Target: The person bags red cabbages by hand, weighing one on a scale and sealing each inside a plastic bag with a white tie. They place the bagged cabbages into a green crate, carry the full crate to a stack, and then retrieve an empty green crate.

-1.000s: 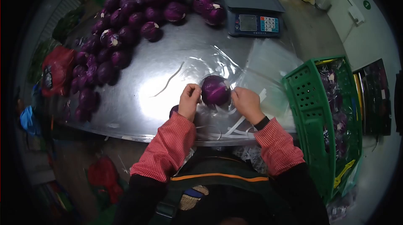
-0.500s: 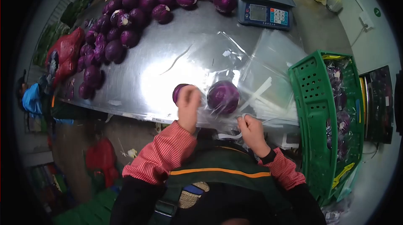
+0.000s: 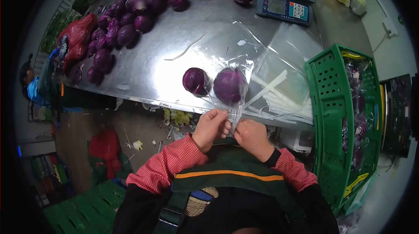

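A red cabbage (image 3: 230,86) sits inside a clear plastic bag (image 3: 236,112) near the table's front edge. The bag's gathered end runs toward me, between my two hands. My left hand (image 3: 211,129) is closed on this end, its thumb and fingers pinched together. Close beside it, my right hand (image 3: 254,138) is curled round the same gathered plastic with a pale strip. Just left of the bagged cabbage rests a smaller red cabbage (image 3: 195,81), which neither hand touches.
Flat clear bags (image 3: 286,70) lie in a stack to the right. Beyond them stands a green crate (image 3: 328,103) with wrapped cabbages. A digital scale (image 3: 283,4) is at the back, left of it a heap of red cabbages (image 3: 144,9). Another person (image 3: 37,90) is at far left.
My left hand has left the smaller cabbage and come down to the bag's end. The right hand has moved left to meet it. The plastic is now gathered between them.
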